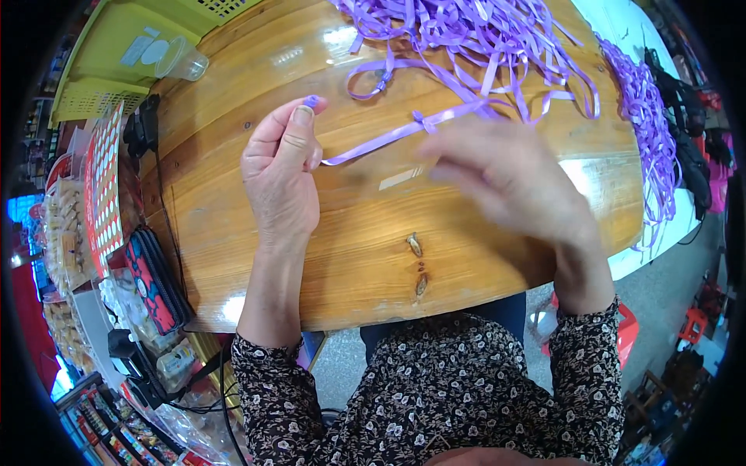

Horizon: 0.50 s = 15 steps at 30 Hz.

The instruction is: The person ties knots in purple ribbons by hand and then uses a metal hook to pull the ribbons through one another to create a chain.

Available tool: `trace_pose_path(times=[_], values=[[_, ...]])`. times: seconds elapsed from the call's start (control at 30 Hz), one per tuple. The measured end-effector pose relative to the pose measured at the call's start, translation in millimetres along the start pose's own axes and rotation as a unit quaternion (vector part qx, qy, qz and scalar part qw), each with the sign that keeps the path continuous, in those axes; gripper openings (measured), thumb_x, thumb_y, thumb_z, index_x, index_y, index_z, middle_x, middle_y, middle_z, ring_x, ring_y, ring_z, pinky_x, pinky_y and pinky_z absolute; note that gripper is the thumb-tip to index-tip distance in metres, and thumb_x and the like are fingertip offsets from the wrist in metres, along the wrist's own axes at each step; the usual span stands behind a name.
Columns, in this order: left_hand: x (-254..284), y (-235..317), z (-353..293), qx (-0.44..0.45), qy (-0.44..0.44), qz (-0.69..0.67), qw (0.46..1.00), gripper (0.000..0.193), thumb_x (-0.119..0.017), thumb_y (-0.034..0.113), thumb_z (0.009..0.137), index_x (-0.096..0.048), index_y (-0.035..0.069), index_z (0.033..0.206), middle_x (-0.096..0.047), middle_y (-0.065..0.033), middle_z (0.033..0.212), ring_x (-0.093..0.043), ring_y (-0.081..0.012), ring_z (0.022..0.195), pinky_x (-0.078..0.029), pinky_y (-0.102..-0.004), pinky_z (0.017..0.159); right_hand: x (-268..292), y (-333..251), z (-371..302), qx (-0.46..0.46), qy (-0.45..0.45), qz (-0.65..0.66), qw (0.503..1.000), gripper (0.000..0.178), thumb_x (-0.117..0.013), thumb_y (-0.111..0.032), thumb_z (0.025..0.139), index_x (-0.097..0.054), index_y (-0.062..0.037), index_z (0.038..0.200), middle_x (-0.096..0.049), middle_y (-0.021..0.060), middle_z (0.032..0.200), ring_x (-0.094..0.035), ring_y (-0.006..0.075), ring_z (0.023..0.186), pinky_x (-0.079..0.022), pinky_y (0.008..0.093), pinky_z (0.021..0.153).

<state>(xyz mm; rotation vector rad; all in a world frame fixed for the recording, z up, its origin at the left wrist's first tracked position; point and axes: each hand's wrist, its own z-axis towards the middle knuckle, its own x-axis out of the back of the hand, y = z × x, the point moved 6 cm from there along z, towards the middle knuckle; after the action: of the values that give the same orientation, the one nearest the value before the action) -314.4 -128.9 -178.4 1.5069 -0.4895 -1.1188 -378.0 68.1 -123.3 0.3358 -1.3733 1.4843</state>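
My left hand (281, 167) is closed above the wooden table, thumb against the fingers. A small rolled or folded bit of purple ribbon (311, 102) pokes out at its fingertips. From below that hand a narrow purple ribbon strip (377, 143) runs rightward and up toward a big tangled heap of purple ribbon (474, 35). A little knot or fold (420, 119) shows along the strip. My right hand (517, 182) hovers just below the strip, smeared by motion; its fingers are too blurred to show whether they hold anything.
The wooden table (350, 256) has a yellow-green plastic crate (89, 66) with a clear cup (183, 60) at its left. Along the left edge lie a patterned zip wallet (155, 279) and packaged goods. More purple ribbon (641, 132) hangs over a white surface at right.
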Motion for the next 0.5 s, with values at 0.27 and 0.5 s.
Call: trace_pose_path(times=[0.27, 0.5], values=[[-5, 4, 0, 0.008, 0.005, -0.002, 1.0, 0.014, -0.061, 0.011, 0.088, -0.065, 0.002, 0.097, -0.065, -0.0006, 0.086, -0.037, -0.0002, 0.056, -0.028, -0.0169, 0.049, -33, -15, 0, 0.02, -0.078, -0.077, 0.994, 0.007, -0.059, -0.008, 0.076, -0.056, -0.0047, 0.082, -0.053, 0.0108, 0.077, -0.056, 0.0302, 0.074, -0.046, 0.0396, 0.064], [-7, 4, -4, 0.009, 0.005, 0.024, 1.0, 0.012, -0.063, 0.009, 0.087, -0.067, 0.002, 0.095, -0.062, 0.0049, 0.08, -0.038, 0.0005, 0.059, -0.028, -0.0158, 0.05, -36, -24, 5, 0.063, -0.091, -0.052, 0.993, 0.017, -0.068, -0.012, 0.072, -0.061, -0.0045, 0.086, -0.056, 0.0097, 0.083, -0.056, 0.0281, 0.08, -0.046, 0.0372, 0.067]])
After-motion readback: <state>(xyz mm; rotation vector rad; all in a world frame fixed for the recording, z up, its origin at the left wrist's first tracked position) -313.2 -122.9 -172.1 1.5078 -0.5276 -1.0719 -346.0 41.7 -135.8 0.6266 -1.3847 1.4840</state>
